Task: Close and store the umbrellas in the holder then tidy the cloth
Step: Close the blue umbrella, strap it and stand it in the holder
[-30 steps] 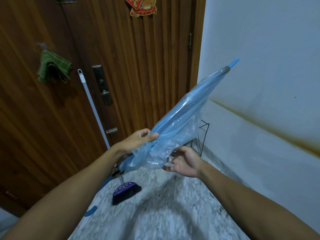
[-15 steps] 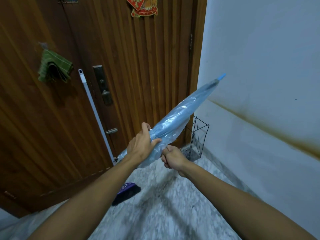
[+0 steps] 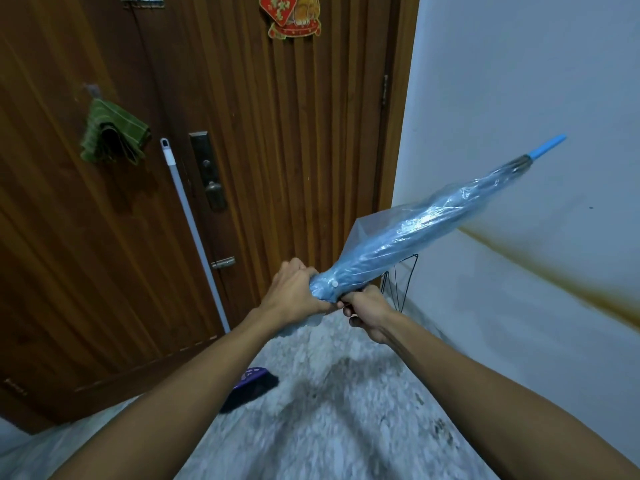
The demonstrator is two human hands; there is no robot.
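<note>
Head view: both hands, left hand (image 3: 294, 292) and right hand (image 3: 367, 308), clench the blue umbrella (image 3: 408, 237); they should keep the folds tight while fastening its strap, then aim at the wire holder (image 3: 401, 278).

The scene is dim, with a cool bluish cast, and the light seems soft and spread from above. Small glints shine on the clear plastic of the umbrella (image 3: 412, 233) at centre right. A soft dark shadow lies on the floor (image 3: 311, 427) below the hands, and a fainter one sits under the green cloth (image 3: 112, 135) at upper left. The floor looks smeared and grainy toward the bottom. Straight lines of the door (image 3: 242, 133) bow outward near the left edge, a wide-angle bend.
</note>
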